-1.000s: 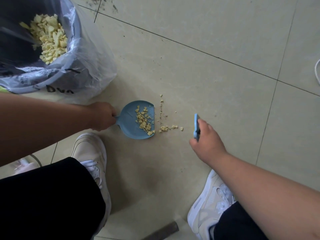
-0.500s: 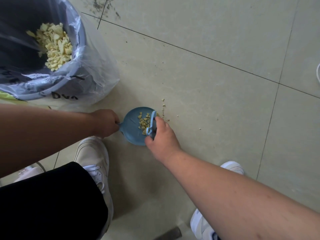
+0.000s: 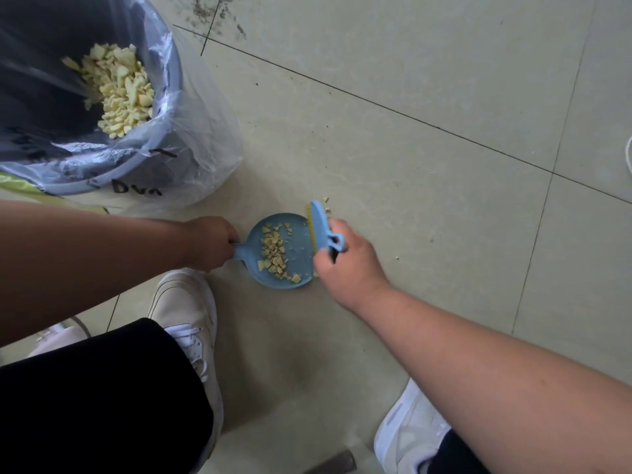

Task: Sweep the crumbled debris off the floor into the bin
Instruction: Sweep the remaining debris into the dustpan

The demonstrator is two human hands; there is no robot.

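Observation:
A small blue dustpan (image 3: 301,249) lies flat on the tiled floor with a strip of yellow crumbs (image 3: 273,254) in it. My left hand (image 3: 213,242) grips its handle at the left. My right hand (image 3: 347,265) holds a small blue brush (image 3: 319,225) at the pan's right lip, its yellow bristles facing the pan. A few loose crumbs (image 3: 326,205) lie on the floor just beyond the brush tip. The bin (image 3: 164,107), lined with a clear plastic bag, stands at the upper left and holds a heap of yellow debris (image 3: 118,90).
My two white shoes (image 3: 189,314) (image 3: 408,432) stand on the floor below the pan, with a dark trouser leg at the lower left. A white cord (image 3: 628,155) shows at the right edge. Dark specks mark the tile joint at the top.
My right hand swept the brush left from open floor to the dustpan's lip, pushing the crumb pile into the pan. The brush now sits a little back at the pan's right edge. The left hand stayed.

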